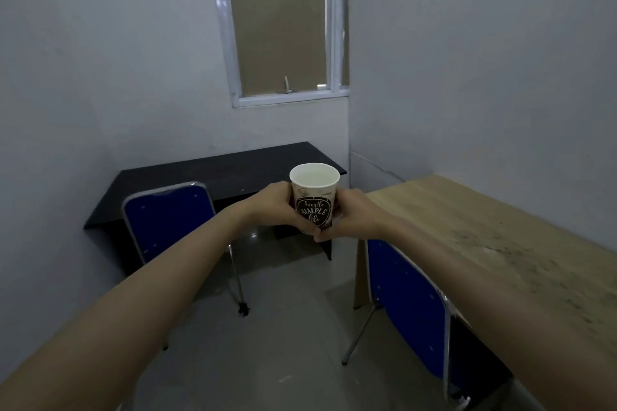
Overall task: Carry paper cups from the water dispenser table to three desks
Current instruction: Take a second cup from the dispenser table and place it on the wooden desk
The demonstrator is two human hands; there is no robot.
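Observation:
A white paper cup [314, 192] with a black printed label is held upright in mid-air at the centre of the view. My left hand [277, 207] wraps its left side and my right hand [350, 215] wraps its right side and base. Pale liquid shows inside the rim. A black desk [200, 177] stands against the far wall behind the cup. A light wooden desk [500, 230] runs along the right wall. The cup hangs in front of the gap between the two desks, above the floor.
A blue folding chair [170, 217] stands at the black desk, and a second blue chair [407, 304] sits at the wooden desk. Grey tiled floor [287, 327] lies between them. A window [283, 23] is set in the far wall.

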